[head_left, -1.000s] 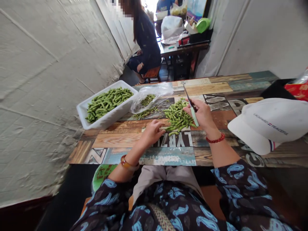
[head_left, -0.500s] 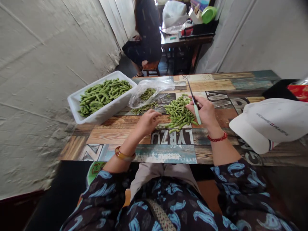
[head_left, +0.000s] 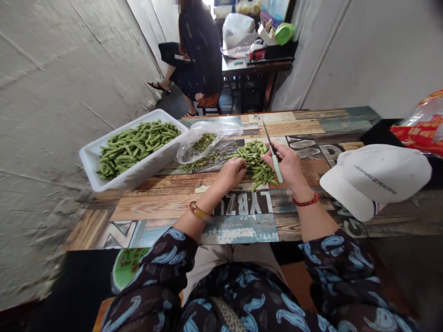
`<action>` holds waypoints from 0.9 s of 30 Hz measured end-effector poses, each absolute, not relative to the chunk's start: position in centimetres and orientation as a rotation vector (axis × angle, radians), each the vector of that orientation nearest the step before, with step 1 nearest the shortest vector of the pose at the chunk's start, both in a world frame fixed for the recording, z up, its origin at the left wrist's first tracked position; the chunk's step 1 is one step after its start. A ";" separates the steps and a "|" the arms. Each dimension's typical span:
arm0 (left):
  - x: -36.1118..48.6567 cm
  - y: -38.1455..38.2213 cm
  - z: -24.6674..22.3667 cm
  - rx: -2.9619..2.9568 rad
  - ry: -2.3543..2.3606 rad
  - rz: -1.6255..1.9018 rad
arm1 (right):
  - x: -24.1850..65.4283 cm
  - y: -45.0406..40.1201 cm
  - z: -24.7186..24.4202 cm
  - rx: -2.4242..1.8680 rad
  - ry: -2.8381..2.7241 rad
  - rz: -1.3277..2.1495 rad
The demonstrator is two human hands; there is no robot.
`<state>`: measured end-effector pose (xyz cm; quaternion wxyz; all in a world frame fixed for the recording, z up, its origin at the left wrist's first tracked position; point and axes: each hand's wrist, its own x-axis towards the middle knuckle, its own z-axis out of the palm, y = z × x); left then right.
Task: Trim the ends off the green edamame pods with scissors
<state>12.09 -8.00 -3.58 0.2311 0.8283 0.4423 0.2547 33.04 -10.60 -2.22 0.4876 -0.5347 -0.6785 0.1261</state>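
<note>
A loose pile of green edamame pods (head_left: 258, 159) lies on the table between my two hands. My left hand (head_left: 233, 173) is at the near left side of the pile, its fingers curled and closed; what they grip, if anything, is hidden. On the pile's right, my right hand (head_left: 285, 163) holds a knife (head_left: 277, 167) with a pale green handle and a narrow dark blade pointing away from me. The thumb and fingertips of that hand are close to the pods. Left of the pile, a clear plastic bag (head_left: 226, 131) lies open around small green trimmings (head_left: 205, 142).
A white tub (head_left: 138, 177) full of pods stands at the left by the wall. A white cap (head_left: 379, 177) and a red package (head_left: 420, 131) sit at the right. Beyond the patterned table (head_left: 145, 203), a person (head_left: 202, 50) sits on a stool near another table (head_left: 256, 67).
My left hand has moved right and reached the pile's edge. The right hand still holds the knife beside the pods. The view has shifted slightly.
</note>
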 end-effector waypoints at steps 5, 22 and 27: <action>10.3 -7.6 -3.8 1.701 1.118 0.945 | 32.5 -10.8 -2.2 -1.287 -1.678 0.316; 8.9 -9.0 -2.2 0.865 0.801 0.979 | 30.6 -12.1 -1.7 -1.184 -1.871 0.321; 8.2 -9.0 -1.9 0.921 0.820 0.941 | 30.6 -12.1 -1.6 -1.173 -1.875 0.313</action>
